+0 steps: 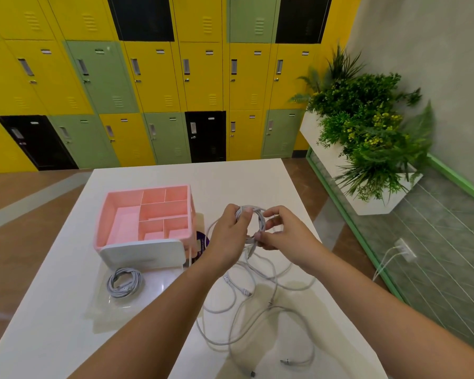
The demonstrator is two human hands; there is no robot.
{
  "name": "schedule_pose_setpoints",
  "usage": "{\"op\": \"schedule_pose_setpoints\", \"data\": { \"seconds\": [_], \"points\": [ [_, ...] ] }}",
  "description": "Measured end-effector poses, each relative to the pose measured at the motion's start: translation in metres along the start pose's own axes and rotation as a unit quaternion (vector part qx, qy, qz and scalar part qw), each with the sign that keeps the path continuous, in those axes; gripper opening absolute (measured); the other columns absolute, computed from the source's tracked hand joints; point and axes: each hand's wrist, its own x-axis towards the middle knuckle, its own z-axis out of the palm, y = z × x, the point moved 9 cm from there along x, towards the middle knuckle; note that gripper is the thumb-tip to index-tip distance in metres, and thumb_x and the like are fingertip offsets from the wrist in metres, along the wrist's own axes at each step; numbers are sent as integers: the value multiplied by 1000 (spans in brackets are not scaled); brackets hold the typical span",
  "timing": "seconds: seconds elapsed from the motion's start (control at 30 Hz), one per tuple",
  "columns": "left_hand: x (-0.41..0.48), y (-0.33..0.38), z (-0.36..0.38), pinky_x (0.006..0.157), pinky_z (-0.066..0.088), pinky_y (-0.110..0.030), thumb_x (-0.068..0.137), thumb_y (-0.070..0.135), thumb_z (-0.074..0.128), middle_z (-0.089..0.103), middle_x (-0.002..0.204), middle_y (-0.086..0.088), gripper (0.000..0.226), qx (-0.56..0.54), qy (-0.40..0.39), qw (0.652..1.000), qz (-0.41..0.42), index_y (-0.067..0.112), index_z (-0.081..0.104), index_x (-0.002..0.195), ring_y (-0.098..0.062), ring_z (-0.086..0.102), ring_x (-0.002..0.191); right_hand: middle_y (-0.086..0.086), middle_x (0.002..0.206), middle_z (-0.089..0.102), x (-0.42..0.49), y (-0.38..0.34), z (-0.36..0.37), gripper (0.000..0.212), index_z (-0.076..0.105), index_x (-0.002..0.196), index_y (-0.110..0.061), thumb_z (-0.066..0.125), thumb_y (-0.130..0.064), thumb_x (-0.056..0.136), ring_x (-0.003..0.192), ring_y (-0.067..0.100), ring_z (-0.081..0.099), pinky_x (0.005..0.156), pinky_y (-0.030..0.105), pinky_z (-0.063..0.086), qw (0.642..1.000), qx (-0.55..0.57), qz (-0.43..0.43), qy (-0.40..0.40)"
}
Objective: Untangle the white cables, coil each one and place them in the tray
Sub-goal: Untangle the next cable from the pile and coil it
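I hold a small coil of white cable (260, 218) in the air above the table. My left hand (229, 231) grips the coil's left side, and my right hand (282, 233) pinches its lower right part near a plug. A loose tangle of white cables (257, 310) trails from the coil down onto the table in front of me. One finished coil (124, 282) lies on a clear tray (159, 289) at the left, just in front of the pink organiser.
A pink divided organiser (145, 214) with a white front (143, 254) stands on the white table (66, 310). Lockers line the far wall. A white planter with green plants (367, 138) stands to the right, beyond the table's edge.
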Motion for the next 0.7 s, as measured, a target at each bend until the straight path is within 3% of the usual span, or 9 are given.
{"op": "schedule_pose_setpoints", "data": {
  "seconds": [0.1, 0.23, 0.37, 0.5, 0.63, 0.7],
  "points": [
    [-5, -3, 3, 52, 37, -3, 103, 38, 34, 54, 83, 1, 28, -16, -6, 1000, -13, 15, 47, 95, -5, 50, 71, 9, 93, 55, -2, 0, 4, 29, 55, 103, -10, 66, 8, 83, 65, 22, 64, 74, 30, 57, 992, 124, 18, -11],
    [-5, -13, 9, 63, 36, -20, 104, 40, 30, 54, 84, -1, 30, -60, -29, 997, -42, 18, 48, 93, -8, 50, 73, 11, 91, 56, 2, 2, 2, 25, 60, 99, -7, 62, 12, 83, 66, 20, 62, 72, 28, 58, 991, 134, 15, 6],
    [-5, -20, 16, 69, 38, -25, 104, 38, 30, 52, 80, -2, 30, -117, -44, 990, -63, 19, 50, 90, -11, 50, 73, 7, 94, 59, 4, -1, 3, 22, 63, 102, -12, 63, 3, 86, 65, 16, 64, 71, 27, 57, 999, 33, -2, 12],
    [0, -30, 17, 78, 39, -31, 104, 37, 34, 51, 78, -5, 28, -188, -40, 977, -94, 20, 53, 92, -15, 50, 75, 10, 92, 65, 6, 1, 7, 12, 63, 102, -10, 58, -17, 94, 72, 14, 59, 65, 23, 45, 991, -130, 3, -32],
    [-1, -28, 24, 83, 44, -34, 93, 27, 58, 49, 79, -2, 16, -225, -110, 964, -90, 14, 49, 95, -16, 51, 79, 8, 78, 61, 6, 12, 10, 10, 58, 88, -6, 57, -12, 95, 68, 17, 58, 62, 23, 51, 998, -5, 40, -51],
    [-3, -25, 26, 81, 44, -31, 78, 16, 69, 46, 85, -1, 31, -182, -170, 967, -51, 13, 43, 96, -14, 48, 82, 9, 75, 60, 6, 15, 8, 11, 57, 86, -6, 56, -10, 95, 63, 17, 59, 60, 24, 51, 997, 27, 51, -43]
  ]
}}
